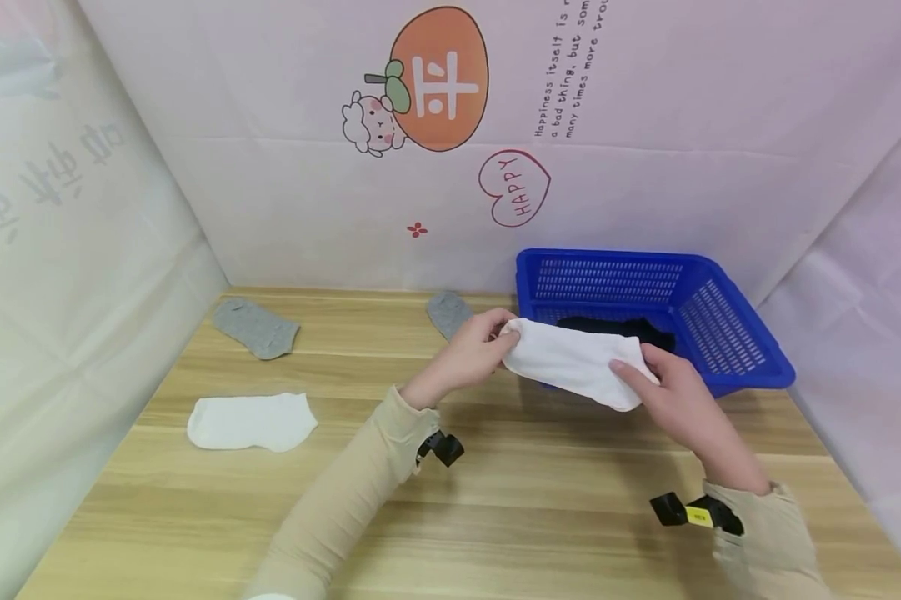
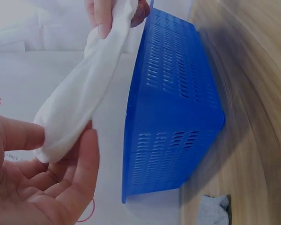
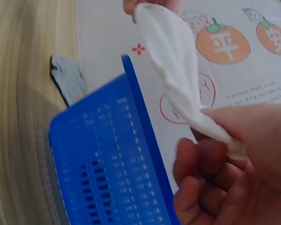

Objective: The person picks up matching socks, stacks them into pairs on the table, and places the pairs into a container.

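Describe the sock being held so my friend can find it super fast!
Find the blue basket, toward the right of the wooden table. In the head view, a white sock overlaps its near edge, gripped by the left hand and right hand. Another white sock lies flat on the table; this one is held up.

Held white low-cut cloth sock (image 1: 570,360): matt, soft knit, lightly creased. Blue perforated rectangular basket (image 2: 166,110): looks smooth, moulded plastic; walls show slight sheen. Flat grey low-cut sock (image 1: 255,327), far left: matt fabric. Pale-brown table top (image 1: 525,525): smooth, wood-grained. Beige long sleeve (image 1: 337,500): matt cloth, wrinkled.
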Motion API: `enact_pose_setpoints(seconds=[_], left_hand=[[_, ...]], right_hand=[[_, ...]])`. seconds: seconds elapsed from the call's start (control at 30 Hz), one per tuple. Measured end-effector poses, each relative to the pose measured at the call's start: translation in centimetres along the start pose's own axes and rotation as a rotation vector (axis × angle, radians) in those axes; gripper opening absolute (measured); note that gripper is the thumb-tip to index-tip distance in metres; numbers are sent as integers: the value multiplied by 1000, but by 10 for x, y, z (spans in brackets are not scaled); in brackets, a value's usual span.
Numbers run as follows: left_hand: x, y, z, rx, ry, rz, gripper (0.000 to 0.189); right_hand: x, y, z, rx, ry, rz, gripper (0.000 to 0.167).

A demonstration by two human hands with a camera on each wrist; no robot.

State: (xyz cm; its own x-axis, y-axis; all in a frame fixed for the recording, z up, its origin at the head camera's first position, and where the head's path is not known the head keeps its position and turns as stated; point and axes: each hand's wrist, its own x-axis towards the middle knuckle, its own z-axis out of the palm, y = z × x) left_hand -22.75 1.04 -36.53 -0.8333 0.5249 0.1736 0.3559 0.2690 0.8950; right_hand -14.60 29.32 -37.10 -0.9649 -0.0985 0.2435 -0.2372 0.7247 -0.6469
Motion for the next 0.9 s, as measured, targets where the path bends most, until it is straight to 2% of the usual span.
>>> enact_pose_setpoints(seconds=[0.1,0.23,0.33,0.57,0.73,0.9], left_hand=[[-1,0,-5,-52,38,4,25],[-5,0,-14,-123,60,6,25],[-8,-1,-24,-144,31,17,23],[-19,-6,-48,-161,-100,89,20],[-27,-9,-58,-87,-142,99,5],[-35,-11,-67,-30,-156,64,7]], right_hand=[[2,-6,5,22,37,18,31],[4,-12,11,52,43,31,33],[5,-16,14,72,41,28,33],[6,-20,21,158,9,22,39],[7,-25,25,184,14,8,37],[8,-29,31,202,18,-17,32]])
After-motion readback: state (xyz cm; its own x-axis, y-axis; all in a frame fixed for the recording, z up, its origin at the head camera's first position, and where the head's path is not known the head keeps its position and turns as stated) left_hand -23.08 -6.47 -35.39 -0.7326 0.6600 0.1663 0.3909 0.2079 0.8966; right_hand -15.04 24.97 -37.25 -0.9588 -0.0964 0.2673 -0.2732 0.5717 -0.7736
